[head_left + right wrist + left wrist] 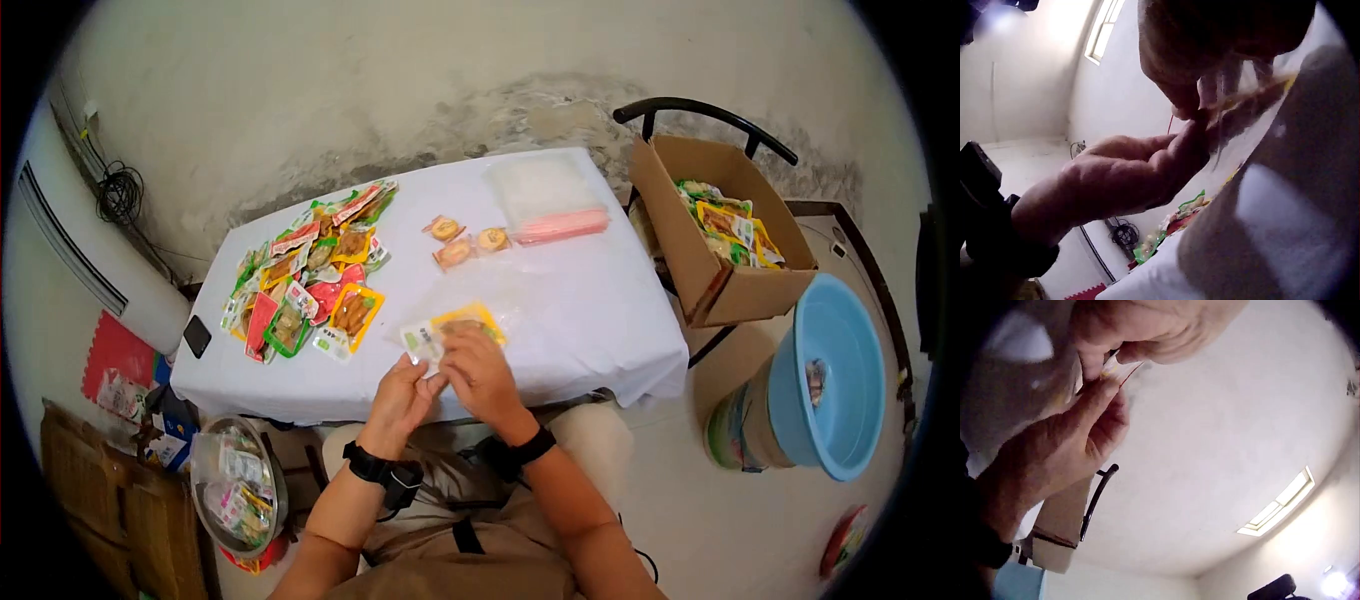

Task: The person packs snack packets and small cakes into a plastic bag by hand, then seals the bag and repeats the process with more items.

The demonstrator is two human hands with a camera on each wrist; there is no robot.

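Observation:
At the table's near edge, both hands meet at a yellow-edged food packet (485, 318) with a white and green end (422, 342). My left hand (400, 395) pinches the near edge of this packet between thumb and fingers. The right hand (478, 370) lies over its middle, fingertips curled onto the same edge close to the left thumb. Clear plastic film (470, 290) spreads on the cloth around the packet's far side. In the left wrist view, the left hand (1054, 444) and right hand (1154, 328) come together at the pinched edge.
Food packets (320, 265) are heaped on the white cloth (590, 330) at left. Several small round packaged items (455, 252) lie behind the hands, near stacked clear bags (540, 190). A cardboard box (680, 240), blue basin (850, 380) and metal bowl (280, 490) flank the table.

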